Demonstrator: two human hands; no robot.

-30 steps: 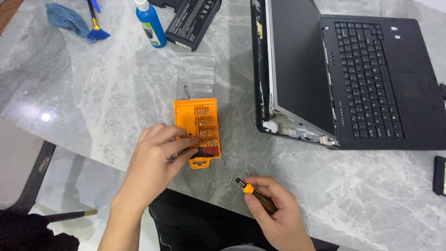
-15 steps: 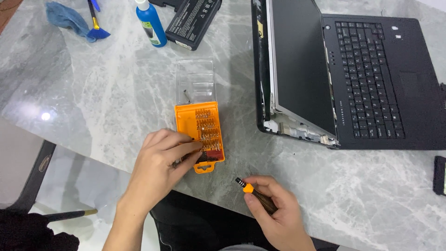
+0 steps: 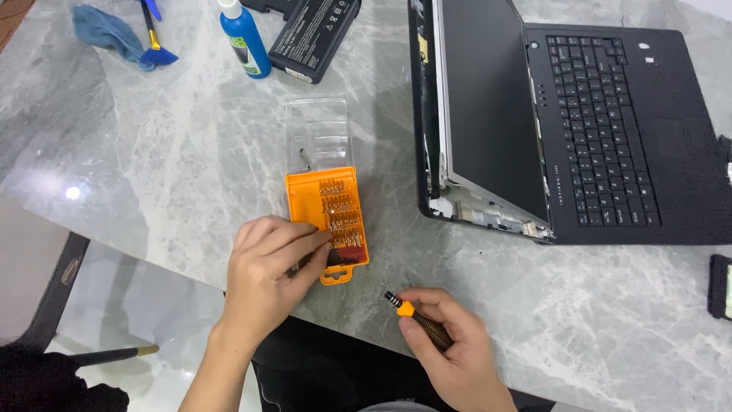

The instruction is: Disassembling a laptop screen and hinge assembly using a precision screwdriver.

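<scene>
An orange screwdriver-bit case (image 3: 324,206) lies open on the grey marble table (image 3: 152,168), its clear lid (image 3: 319,133) folded back away from me. My left hand (image 3: 271,267) rests on the case's near left corner, its fingertips touching the lower rows of bits. Whether a bit is pinched between them cannot be seen. My right hand (image 3: 454,351) holds a screwdriver handle (image 3: 415,320) with an orange collar and black tip near the table's front edge, tip pointing left toward the case.
A black laptop (image 3: 602,122) lies opened flat at the right, its screen bezel partly taken apart. At the back stand a blue bottle (image 3: 245,42), a black battery pack (image 3: 313,34), a blue cloth (image 3: 107,30) and a small brush (image 3: 154,30). A dark object (image 3: 720,286) sits at the right edge.
My left hand's fingers have shifted slightly over the bits at the case's near end. The right hand with the screwdriver has stayed in place.
</scene>
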